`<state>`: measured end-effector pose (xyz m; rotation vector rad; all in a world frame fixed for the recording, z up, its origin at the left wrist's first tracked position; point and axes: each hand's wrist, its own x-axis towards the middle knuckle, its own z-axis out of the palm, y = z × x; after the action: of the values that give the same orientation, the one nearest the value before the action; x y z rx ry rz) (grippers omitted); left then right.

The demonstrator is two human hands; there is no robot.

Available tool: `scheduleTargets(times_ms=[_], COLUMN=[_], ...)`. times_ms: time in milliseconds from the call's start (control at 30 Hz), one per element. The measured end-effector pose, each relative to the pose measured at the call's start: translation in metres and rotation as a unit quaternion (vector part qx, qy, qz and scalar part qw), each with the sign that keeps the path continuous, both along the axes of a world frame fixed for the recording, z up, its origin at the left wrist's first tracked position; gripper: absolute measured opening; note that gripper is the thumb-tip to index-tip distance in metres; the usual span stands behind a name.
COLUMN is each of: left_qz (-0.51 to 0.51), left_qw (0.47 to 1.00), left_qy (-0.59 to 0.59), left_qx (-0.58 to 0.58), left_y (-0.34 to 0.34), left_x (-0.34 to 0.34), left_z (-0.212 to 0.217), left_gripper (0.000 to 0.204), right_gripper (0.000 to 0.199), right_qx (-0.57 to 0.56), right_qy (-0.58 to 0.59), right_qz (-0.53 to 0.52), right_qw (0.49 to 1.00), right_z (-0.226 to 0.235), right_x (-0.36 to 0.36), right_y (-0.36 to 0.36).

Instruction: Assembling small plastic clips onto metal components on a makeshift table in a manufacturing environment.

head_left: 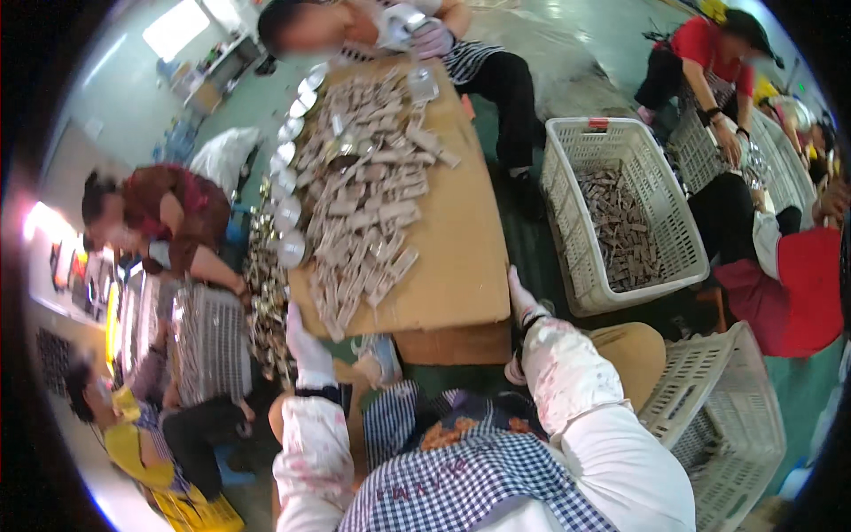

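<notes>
Grey-brown flat pieces (368, 213) are lying heaped across the worktop (461, 266), apparently waiting on us. We are reaching our left hand (306, 341) and right hand (523, 297), both gloved and holding nothing, fingers together, toward its near edge.

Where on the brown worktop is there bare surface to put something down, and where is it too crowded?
The worktop is bare along its right side, from the pile of small grey-brown pieces to the edge facing the white basket, widest near the right hand. The middle and left are crowded: the pile, then shiny round lids along the left edge by the left hand.
</notes>
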<state>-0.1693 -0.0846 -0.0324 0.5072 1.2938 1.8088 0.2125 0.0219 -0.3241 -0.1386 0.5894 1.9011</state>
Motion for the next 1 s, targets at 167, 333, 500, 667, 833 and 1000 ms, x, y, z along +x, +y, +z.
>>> scheduleTargets(times_ms=[167, 333, 500, 667, 833, 1000], left_qz=[-0.013, -0.027, -0.023, -0.005, 0.005, 0.027], left_qw=[0.999, 0.999, 0.997, 0.991, 0.996, 0.995], left_qy=[-0.009, 0.022, 0.041, 0.106, 0.058, 0.024], left_qx=[-0.037, -0.03, -0.055, -0.086, -0.062, -0.093], left_y=[-0.001, 0.002, 0.01, 0.02, 0.022, 0.02], left_x=[0.004, -0.021, -0.05, -0.063, -0.059, -0.05], left_z=[0.001, -0.026, -0.057, -0.059, -0.046, -0.032], left_gripper=[0.051, 0.053, 0.051, 0.05, 0.045, 0.043], right_gripper=[0.091, 0.089, 0.084, 0.07, 0.057, 0.066], right_qx=[0.022, -0.078, -0.124, -0.117, -0.035, -0.001], right_qy=[-0.409, -0.517, -0.52, -0.44, -0.272, -0.371], right_qz=[0.231, 0.268, 0.29, 0.265, 0.262, 0.278], right_qw=[0.883, 0.809, 0.794, 0.85, 0.925, 0.886], right_z=[-0.048, -0.062, -0.086, -0.067, -0.055, -0.08], right_x=[-0.035, -0.046, -0.063, -0.077, -0.086, -0.1], right_y=[-0.008, 0.008, 0.016, -0.002, -0.021, -0.023])
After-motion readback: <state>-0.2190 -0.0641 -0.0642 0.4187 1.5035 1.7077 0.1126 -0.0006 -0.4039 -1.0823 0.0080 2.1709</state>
